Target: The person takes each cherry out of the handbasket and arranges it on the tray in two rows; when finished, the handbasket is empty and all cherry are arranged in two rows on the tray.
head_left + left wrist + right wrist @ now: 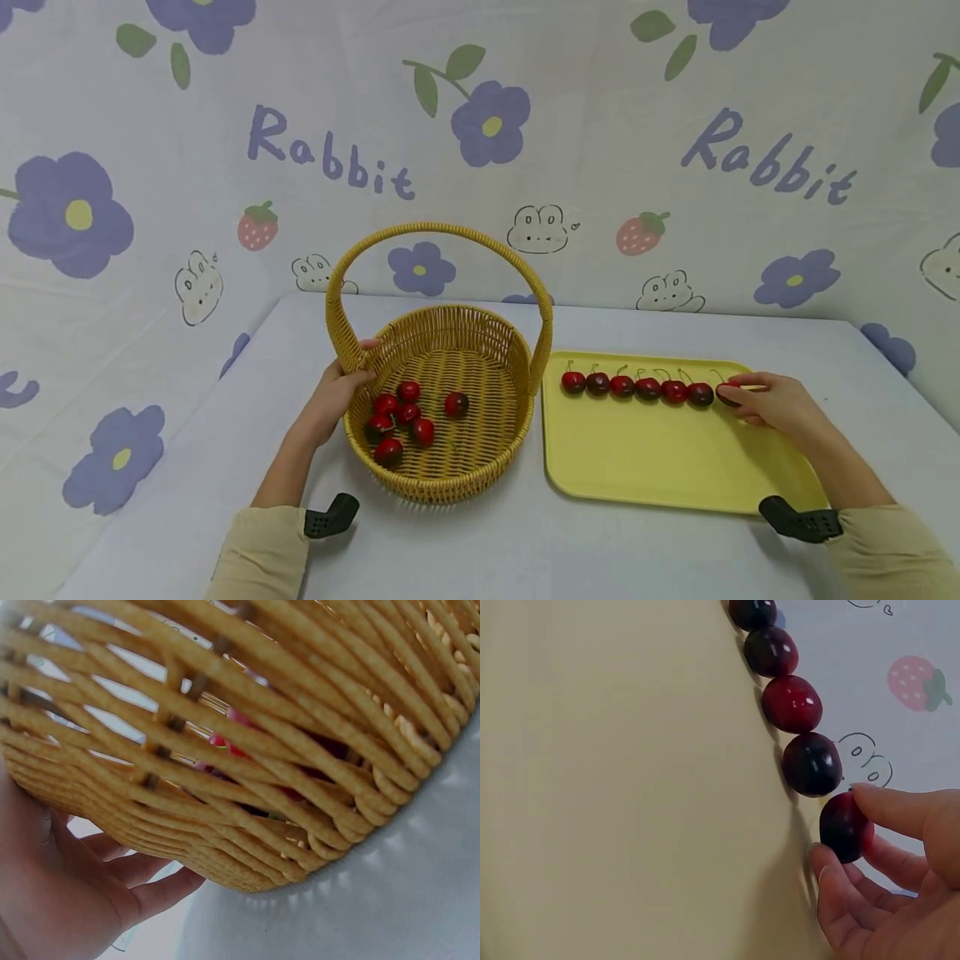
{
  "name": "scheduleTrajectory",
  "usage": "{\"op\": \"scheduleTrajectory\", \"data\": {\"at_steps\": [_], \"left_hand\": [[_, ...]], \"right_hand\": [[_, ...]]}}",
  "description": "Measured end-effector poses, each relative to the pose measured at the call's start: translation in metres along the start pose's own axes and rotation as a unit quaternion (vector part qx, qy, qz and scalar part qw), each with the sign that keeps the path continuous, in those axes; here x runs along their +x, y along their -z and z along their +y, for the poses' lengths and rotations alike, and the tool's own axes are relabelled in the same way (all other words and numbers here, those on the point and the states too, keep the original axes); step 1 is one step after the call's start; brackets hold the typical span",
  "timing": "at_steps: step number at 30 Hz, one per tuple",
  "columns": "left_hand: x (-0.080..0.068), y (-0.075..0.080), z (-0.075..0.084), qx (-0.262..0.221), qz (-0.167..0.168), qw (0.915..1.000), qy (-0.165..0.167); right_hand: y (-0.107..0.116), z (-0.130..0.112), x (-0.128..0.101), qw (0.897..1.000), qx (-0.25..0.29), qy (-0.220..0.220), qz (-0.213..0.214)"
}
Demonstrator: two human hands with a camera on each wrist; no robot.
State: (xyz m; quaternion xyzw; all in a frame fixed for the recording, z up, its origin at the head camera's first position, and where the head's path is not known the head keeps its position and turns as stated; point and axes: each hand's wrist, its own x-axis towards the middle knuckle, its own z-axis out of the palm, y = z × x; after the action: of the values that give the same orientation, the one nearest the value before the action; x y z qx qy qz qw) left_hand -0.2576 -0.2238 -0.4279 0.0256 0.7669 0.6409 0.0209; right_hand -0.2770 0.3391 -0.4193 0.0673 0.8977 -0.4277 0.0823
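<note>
Dark red and glossy, the last cherry (pixel 845 826) at the right end of a row is pinched between the thumb and fingertips of the right hand (pixel 772 402); in the right wrist view the thumb lies over its top and a fingertip (pixel 826 868) is pressed beneath it. The cherry is held at the far right part of the yellow tray (pixel 660 467), just beside the next cherry in line. Six more cherries (pixel 636 386) are laid side by side along the tray's far edge, their thin stems pointed up and away. The tray is set flat on a pale tablecloth (pixel 480 550), to the right of a woven wicker basket (pixel 450 479) and almost touching it.

The basket's left rim, at the foot of its arched handle (pixel 442 231), is gripped by the left hand (pixel 333 400), the thumb hooked over the rim and the fingers curled round the outer wall. In the left wrist view the fingers (pixel 142 889) are seen under the curve of the weave. Seven red cherries (pixel 401 417) are gathered on the basket floor, mostly toward its left side, one lying a little apart to the right. Behind the table a cloth printed with purple flowers, rabbits, strawberries and the word "Rabbit" (pixel 330 158) is hung.
</note>
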Motion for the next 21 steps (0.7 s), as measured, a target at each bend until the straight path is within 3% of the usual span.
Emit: {"op": "scheduleTrajectory", "data": {"at_steps": [21], "left_hand": [[-0.0014,-0.0007,0.002,-0.003,0.002,1.0,0.004]], "right_hand": [[-0.0033,-0.0007,0.0071,0.999,-0.035,-0.033,0.002]]}}
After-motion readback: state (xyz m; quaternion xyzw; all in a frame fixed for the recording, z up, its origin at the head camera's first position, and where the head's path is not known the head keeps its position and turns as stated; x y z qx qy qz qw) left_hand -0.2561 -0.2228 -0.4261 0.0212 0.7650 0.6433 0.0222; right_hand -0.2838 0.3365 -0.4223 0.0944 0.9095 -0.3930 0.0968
